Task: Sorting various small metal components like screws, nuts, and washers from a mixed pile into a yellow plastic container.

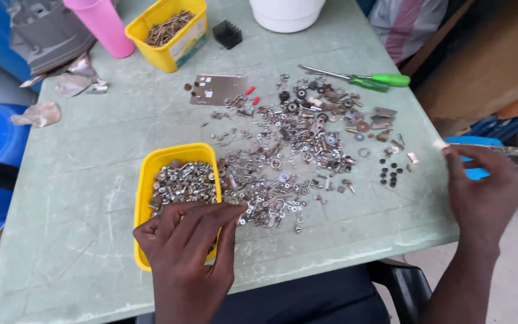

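The yellow tub (151,180) of shiny nuts and bolts sits at the near left of the pale green table (91,180), and the left hand (190,243) lies over its near end, fingers spread and loosely curled, the fingertips (235,209) reaching to the tub's right rim where the loose hardware begins; this hand's grip is open, and whether a small piece is pinched under the fingers cannot be told. Just right of the tub a wide scatter of small metal parts (289,156) covers the middle of the table: washers, nuts, screws and bits of plate. The right hand (481,192) hovers past the table's right edge, well apart from the tub, its fingers closed on a thin, blurred, rod-like tool (511,150) that points off to the right. A group of small black round pieces (391,173) lies near the right edge of the scatter. Farther back, a green-handled screwdriver (367,79) lies at the far side of the pile, and a flat metal plate (219,90) rests beside two small red bits. At the far edge stand a second yellow tub (169,36) holding brownish nails or screws, a pink cup (100,27), a small black finned block (227,33) and a white bucket (286,13). Blue containers show to the left of the table.
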